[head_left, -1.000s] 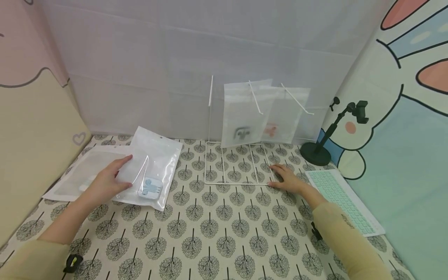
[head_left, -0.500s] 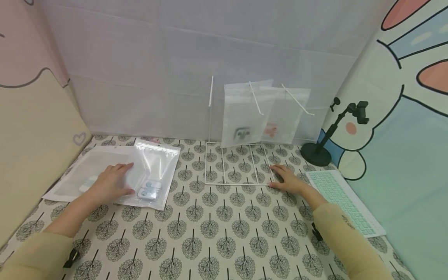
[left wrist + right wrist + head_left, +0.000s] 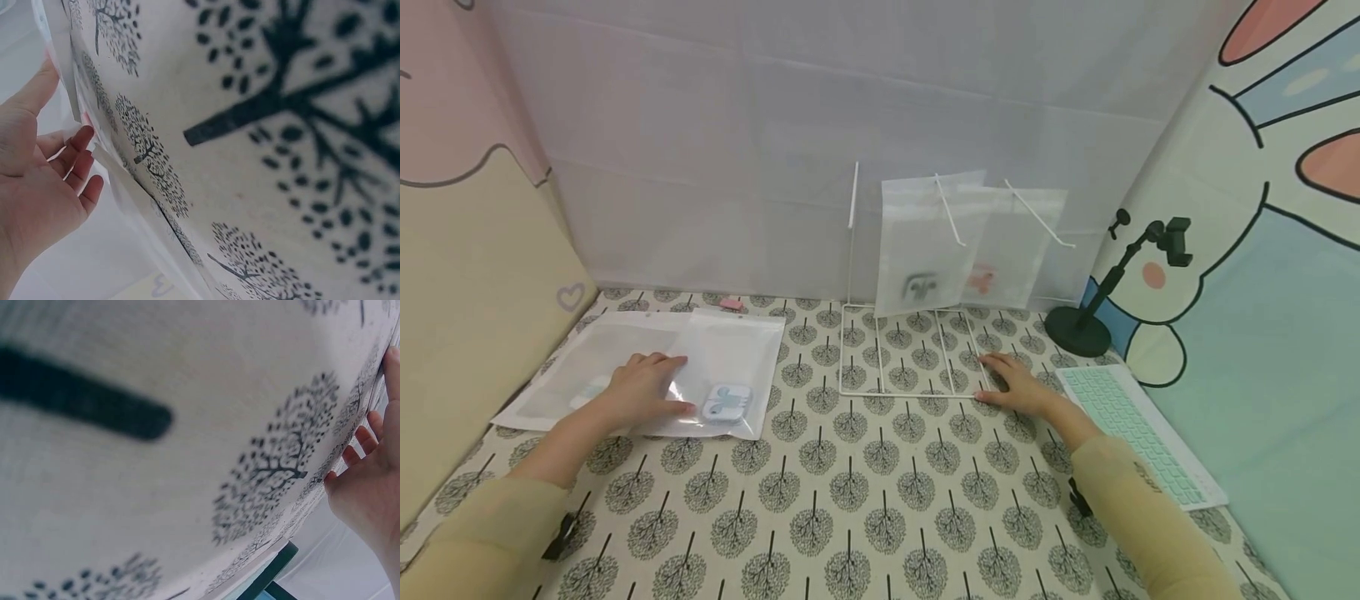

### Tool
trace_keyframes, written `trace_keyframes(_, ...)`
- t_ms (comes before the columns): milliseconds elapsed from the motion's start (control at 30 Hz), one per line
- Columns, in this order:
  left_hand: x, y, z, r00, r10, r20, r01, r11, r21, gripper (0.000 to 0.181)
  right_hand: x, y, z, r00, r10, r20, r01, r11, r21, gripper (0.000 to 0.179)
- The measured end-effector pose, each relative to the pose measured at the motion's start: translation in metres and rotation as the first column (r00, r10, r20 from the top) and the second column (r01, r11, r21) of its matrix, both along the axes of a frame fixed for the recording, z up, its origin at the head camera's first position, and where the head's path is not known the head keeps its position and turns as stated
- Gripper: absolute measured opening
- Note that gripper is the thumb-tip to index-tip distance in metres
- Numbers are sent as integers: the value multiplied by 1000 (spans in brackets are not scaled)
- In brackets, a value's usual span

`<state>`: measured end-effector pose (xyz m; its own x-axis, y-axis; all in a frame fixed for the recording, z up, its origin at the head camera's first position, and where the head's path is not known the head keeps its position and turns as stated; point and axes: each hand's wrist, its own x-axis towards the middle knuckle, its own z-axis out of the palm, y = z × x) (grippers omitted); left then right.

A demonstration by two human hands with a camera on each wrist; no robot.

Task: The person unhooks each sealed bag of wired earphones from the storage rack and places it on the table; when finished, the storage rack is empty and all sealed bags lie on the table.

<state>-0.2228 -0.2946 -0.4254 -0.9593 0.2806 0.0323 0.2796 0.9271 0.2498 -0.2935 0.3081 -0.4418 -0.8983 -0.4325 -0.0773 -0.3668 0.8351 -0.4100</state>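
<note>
A white zip pouch (image 3: pixel 748 346) with pale blue earphones in a small case (image 3: pixel 727 403) lies flat on the table at left. It overlaps a second zip pouch (image 3: pixel 583 358). My left hand (image 3: pixel 643 387) rests on the pouches with thumb and fingers spread apart. The left wrist view shows that hand's fingers loosely bent near a pouch edge. My right hand (image 3: pixel 1011 385) lies on the table, its fingers touching the right side of a white wire rack (image 3: pixel 895 394). On the rack's hooks hang two pouches, one with a dark item (image 3: pixel 919 287), one with a reddish item (image 3: pixel 981 279).
A black phone stand (image 3: pixel 1078 331) is behind my right hand. The mint keyboard (image 3: pixel 1131 433) lies at the right edge. A small pink item (image 3: pixel 731 304) sits behind the left pouches. The rack's left hook (image 3: pixel 853 196) holds no pouch. A white curtain (image 3: pixel 700 167) closes the back.
The earphone pouch has come down from a tilt to lying flat, uncovering the pink item behind it. My left hand has shifted slightly forward and right. The right hand stays still.
</note>
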Motion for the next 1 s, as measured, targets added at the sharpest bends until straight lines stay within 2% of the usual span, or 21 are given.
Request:
trace_keyframes(367,-14,-6,-6,999,41,23,-41,999,12,104,1,0,-1,1000,-4,-1,4,1000,-2,79)
trace_keyframes(533,-18,-8,-2,997,62,36,-63,997,35,106,0,0,0,1000,4,-2,-4,1000,-2,79)
trace_keyframes(633,-20,-5,6,998,64,11,-65,997,42,104,-1,0,-1,1000,4,-1,-4,1000,-3,79)
trace_keyframes(733,-21,2,20,998,59,-37,-57,996,66,97,-1,0,-1,1000,9,-9,-9,1000,-3,78)
trace_keyframes(867,-23,16,42,993,59,-104,-43,988,149,90,-2,1,-2,1000,15,-19,-15,1000,3,77)
trace_keyframes(1000,-27,37,61,985,58,-160,-17,969,245,86,-4,2,-3,1000,15,-21,-15,1000,0,77)
